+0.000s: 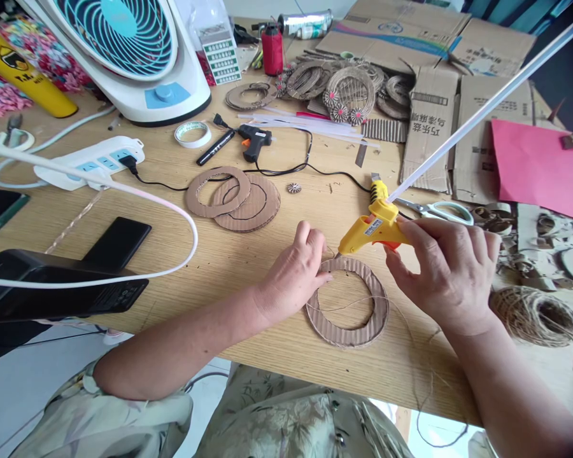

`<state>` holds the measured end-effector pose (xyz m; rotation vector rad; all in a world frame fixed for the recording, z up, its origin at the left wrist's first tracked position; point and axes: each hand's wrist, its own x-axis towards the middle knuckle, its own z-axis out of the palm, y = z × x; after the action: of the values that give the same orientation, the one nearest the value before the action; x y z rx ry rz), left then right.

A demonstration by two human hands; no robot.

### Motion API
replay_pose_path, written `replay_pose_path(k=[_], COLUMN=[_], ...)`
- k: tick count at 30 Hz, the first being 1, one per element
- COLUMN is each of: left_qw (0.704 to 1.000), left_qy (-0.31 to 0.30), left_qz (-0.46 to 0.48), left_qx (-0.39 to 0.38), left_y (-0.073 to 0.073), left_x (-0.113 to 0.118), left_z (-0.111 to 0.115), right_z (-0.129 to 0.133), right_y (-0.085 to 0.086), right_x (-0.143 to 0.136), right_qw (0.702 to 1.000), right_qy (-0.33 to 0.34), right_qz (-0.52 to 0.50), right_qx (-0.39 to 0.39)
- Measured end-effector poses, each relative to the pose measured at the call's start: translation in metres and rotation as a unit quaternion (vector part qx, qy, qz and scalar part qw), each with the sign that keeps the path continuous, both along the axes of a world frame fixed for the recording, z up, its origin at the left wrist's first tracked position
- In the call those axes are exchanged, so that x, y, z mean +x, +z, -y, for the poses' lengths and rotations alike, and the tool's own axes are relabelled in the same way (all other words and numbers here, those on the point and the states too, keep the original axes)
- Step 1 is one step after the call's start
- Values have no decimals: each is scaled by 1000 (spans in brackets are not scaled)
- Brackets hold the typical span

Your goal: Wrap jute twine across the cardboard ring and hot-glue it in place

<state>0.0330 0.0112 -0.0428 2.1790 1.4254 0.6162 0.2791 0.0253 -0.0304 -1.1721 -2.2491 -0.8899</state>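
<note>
A yellow hot glue gun (375, 226) is gripped in my right hand (446, 270), a long clear glue stick (487, 111) jutting from its back. Its nozzle points down at the upper left edge of a cardboard ring (379, 312) lying flat on the table. My left hand (296, 270) pinches that ring's edge, close to the nozzle, with a thin strand of twine (348, 307) at its fingertips. The strand crosses the ring and trails off to the right. Near my right forearm sits a ball of twine (530, 315).
Another cardboard ring (198, 203) overlaps a cardboard disc (253, 219). A black glue gun (258, 141), power strip (71, 175) and fan (172, 95) stand farther back. Scissors (451, 213) and cardboard scraps (501, 222) lie right. A white cable (191, 222) loops across the left foreground.
</note>
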Motion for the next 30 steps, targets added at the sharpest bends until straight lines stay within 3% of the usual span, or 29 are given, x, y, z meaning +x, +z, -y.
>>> replay_pose_path(k=[17, 30], left_qw=[1000, 1000], left_qy=[-3, -4], left_qz=[-7, -15], left_qx=[13, 9], left_y=[-2, 1], left_x=[-1, -1], left_z=[1, 0], right_z=[4, 2], right_y=[-1, -2], right_x=[7, 2], right_qw=[999, 999], right_qy=[-26, 5], right_qz=[-18, -20], right_qx=[-42, -39])
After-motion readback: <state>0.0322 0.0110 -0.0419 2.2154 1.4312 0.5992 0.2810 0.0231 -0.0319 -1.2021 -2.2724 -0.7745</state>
